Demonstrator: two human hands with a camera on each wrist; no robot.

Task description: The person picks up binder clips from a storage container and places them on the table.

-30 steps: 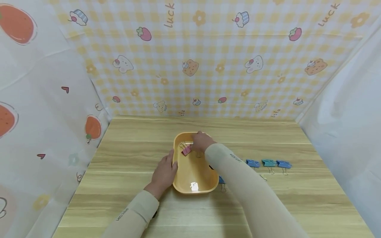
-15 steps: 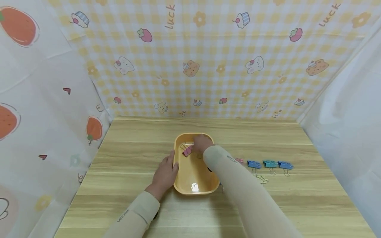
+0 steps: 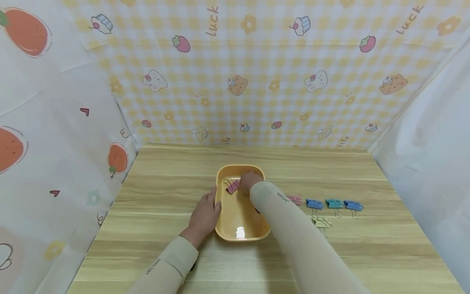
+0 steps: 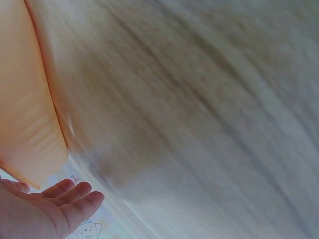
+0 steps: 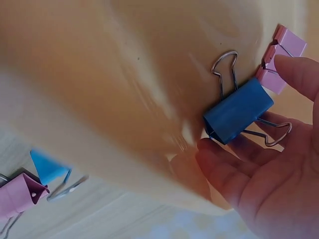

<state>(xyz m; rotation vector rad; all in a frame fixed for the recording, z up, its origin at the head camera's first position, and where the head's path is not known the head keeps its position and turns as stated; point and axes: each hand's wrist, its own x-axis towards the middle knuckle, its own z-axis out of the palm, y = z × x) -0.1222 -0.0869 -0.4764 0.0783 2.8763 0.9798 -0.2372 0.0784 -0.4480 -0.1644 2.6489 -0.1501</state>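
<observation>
An orange-yellow plastic bin (image 3: 236,216) stands on the table in the head view. My left hand (image 3: 203,212) rests along its left wall; the left wrist view shows those fingers (image 4: 82,204) extended beside it. Reaching into the far right part of the bin is my right hand (image 3: 250,181). In the right wrist view a blue binder clip (image 5: 239,112) lies at the right fingertips, its wire handles spread, with the thumb apart from it. A pink binder clip (image 3: 232,186) lies in the bin to the left of the right hand; the thumb overlaps it in the right wrist view.
Right of the bin, two blue binder clips (image 3: 314,204) and a teal binder clip (image 3: 334,203) form a row with a pink clip (image 3: 295,200). A yellow binder clip (image 3: 321,222) lies before them. A patterned cloth (image 3: 235,102) hangs behind the table.
My right hand has sunk slightly lower into the bin, its forearm shifting a little left and uncovering the pink and yellow clips on the table. My left hand stays at the bin's wall.
</observation>
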